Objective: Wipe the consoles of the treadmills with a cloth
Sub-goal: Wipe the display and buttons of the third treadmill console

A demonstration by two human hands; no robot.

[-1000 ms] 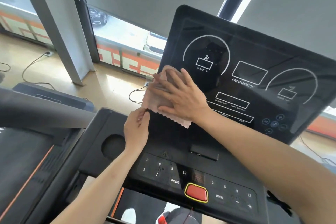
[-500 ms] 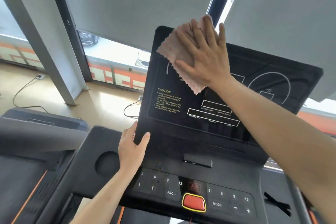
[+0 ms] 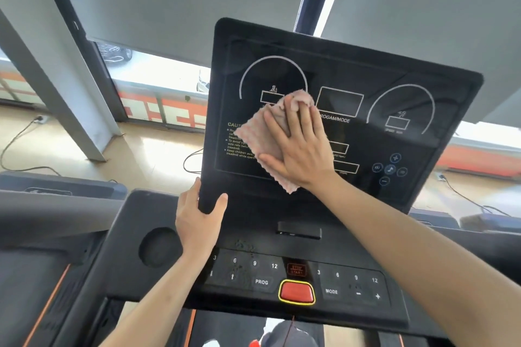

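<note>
Cloth [image 3: 253, 135] lies flat on the console [image 3: 352, 70] screen, left of centre, under my right grip [image 3: 301, 146], fingers [image 3: 293, 124] straight and pressing; my left grip [image 3: 197, 222] curls round the console's lower left corner.

The cloth [image 3: 253, 132] hides part of the caution text [image 3: 235, 146]; the console [image 3: 338, 65] hides most fingers of the left hand [image 3: 197, 225].

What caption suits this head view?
Right hand presses a pink cloth on the treadmill console; left hand grips its corner.

Pink cloth [image 3: 251, 136] flat against tilted black console [image 3: 352, 65].
</note>
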